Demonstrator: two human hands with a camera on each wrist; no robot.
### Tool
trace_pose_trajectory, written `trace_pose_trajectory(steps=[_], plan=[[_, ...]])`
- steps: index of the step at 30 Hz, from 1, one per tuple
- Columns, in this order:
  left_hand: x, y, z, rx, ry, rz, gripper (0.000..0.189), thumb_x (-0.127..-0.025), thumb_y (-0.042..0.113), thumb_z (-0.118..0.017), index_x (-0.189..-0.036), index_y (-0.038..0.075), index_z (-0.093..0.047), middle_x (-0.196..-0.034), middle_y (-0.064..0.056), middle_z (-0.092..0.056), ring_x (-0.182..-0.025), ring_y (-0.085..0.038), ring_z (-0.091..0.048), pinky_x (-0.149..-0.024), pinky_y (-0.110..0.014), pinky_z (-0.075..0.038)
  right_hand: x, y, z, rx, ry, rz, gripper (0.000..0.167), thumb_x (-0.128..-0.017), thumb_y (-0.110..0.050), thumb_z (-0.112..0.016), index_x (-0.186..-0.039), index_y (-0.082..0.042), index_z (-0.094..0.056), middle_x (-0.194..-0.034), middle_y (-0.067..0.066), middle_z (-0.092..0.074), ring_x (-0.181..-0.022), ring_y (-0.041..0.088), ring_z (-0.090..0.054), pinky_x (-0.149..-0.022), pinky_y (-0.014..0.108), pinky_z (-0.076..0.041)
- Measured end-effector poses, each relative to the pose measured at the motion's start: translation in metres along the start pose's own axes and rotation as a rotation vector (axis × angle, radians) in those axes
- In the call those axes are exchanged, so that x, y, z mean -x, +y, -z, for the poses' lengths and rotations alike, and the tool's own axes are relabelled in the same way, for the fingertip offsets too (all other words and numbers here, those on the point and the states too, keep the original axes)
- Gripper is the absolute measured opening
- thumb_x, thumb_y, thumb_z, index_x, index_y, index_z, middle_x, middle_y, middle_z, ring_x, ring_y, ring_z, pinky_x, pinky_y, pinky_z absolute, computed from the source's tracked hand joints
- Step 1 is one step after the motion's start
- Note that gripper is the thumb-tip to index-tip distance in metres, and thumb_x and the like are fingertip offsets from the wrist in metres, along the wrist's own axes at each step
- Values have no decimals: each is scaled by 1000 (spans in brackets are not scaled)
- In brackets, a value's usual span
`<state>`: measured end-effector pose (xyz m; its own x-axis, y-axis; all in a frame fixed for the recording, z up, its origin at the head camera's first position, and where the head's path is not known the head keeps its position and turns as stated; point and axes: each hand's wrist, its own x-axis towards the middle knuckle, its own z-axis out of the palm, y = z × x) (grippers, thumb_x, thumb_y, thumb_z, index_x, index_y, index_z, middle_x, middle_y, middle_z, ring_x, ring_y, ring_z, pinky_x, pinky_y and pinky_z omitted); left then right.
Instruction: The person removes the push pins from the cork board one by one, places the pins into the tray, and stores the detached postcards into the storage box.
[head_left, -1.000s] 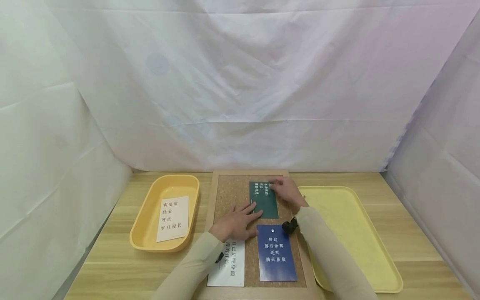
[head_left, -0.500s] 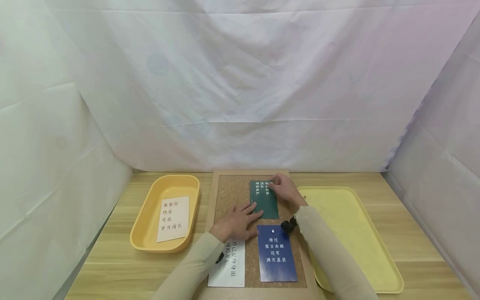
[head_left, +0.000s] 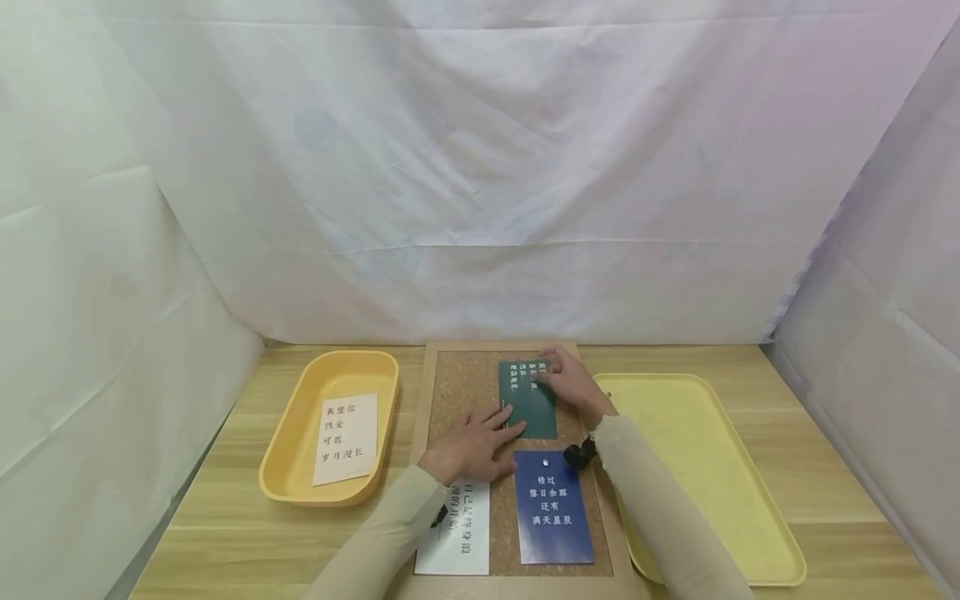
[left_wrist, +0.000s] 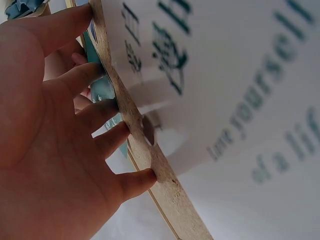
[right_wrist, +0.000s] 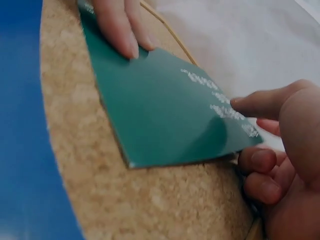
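Observation:
A dark green card (head_left: 529, 417) with white writing lies on the framed cork board (head_left: 461, 375). My left hand (head_left: 471, 446) is spread flat, its fingertips resting on the card's lower left part and the cork; the thumb reaches to the edge of a blue card (head_left: 555, 521). At the card's upper right corner my right hand (head_left: 573, 383) holds the edge; in the right wrist view the thumb (right_wrist: 245, 104) lies on its printed face and other fingers curl at the edge. A white card (head_left: 471, 546) lies partly under the left wrist, with a round pin head (left_wrist: 148, 130) near its edge.
On the left is an orange tray (head_left: 273, 458) with a white lettered card (head_left: 347, 437) in it. A flat yellow tray (head_left: 705, 467) lies at right, under the right forearm. A shiny pin (head_left: 545, 462) sits on the blue card. White cloth (head_left: 480, 167) hangs behind.
My right thumb has slid a little down and left over the green card's writing, and the fingers have shifted at its upper edge. The left hand and the other cards have stayed put.

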<state>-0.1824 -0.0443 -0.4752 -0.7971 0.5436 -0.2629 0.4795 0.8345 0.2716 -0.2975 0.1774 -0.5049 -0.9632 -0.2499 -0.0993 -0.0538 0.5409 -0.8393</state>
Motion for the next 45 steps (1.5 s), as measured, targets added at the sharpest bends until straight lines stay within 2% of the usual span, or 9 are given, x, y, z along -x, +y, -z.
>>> trace_pose_trajectory(steps=[4,5,11,12,15,19,26,33,45], plan=[[0,-1,1,-6,2,-1,65,-97,51,-56,-155,33,-33,-165,1,-19,-153,-22,-13,-122,-54,-13,2,1,0,-50,-23,35,43,-94,-22,-67,-135,-15,-55,-114,11,-65,-98,21,-64,-93,45,-50],[0,-1,1,-5,1,0,64,-97,51,-55,-155,33,-33,-165,1,-19,-153,-22,-13,-122,-54,-12,3,2,1,-50,-24,47,42,-93,-22,-68,-133,-16,-57,-110,12,-65,-93,20,-63,-90,43,-51],[0,-2,1,3,-2,8,64,-97,52,-55,-154,33,-33,-165,2,-19,-153,-21,-12,-123,-54,-12,3,6,1,-38,-80,172,37,-92,-18,-71,-128,-11,-64,-130,16,-59,-100,22,-64,-86,39,-54],[0,-2,1,3,-2,8,64,-97,52,-55,-154,33,-34,-165,2,-19,-153,-21,-12,-123,-54,-12,4,6,1,-34,-91,185,38,-92,-18,-71,-129,-11,-64,-138,14,-55,-108,22,-63,-90,38,-53],[0,-2,1,1,-3,6,64,-97,52,-55,-154,33,-33,-165,2,-19,-153,-22,-12,-123,-54,-12,5,7,2,-11,-105,190,40,-92,-19,-71,-131,-12,-64,-139,14,-55,-106,21,-64,-89,36,-53],[-1,-2,1,0,-3,1,64,-97,52,-55,-155,33,-33,-165,2,-18,-153,-22,-13,-123,-54,-12,6,7,3,-26,-138,191,43,-94,-18,-69,-135,-10,-61,-137,18,-56,-90,22,-70,-77,35,-57],[-4,-2,4,-3,-1,3,65,-96,52,-57,-154,32,-34,-165,1,-19,-153,-22,-14,-122,-54,-13,5,8,2,32,-109,206,42,-94,-19,-69,-135,-14,-62,-141,16,-54,-111,26,-62,-86,35,-54],[-4,0,6,-7,-3,11,65,-96,51,-58,-154,31,-36,-165,0,-21,-152,-23,-17,-122,-54,-15,5,6,1,65,-91,211,38,-94,-19,-69,-131,-15,-66,-140,16,-56,-125,34,-54,-102,52,-46],[-4,1,6,-30,28,2,64,-96,48,-59,-153,29,-39,-164,-3,-24,-151,-25,-22,-121,-54,-20,3,9,-1,29,-98,219,43,-95,-19,-68,-136,-13,-61,-140,13,-55,-127,32,-53,-100,50,-48]])
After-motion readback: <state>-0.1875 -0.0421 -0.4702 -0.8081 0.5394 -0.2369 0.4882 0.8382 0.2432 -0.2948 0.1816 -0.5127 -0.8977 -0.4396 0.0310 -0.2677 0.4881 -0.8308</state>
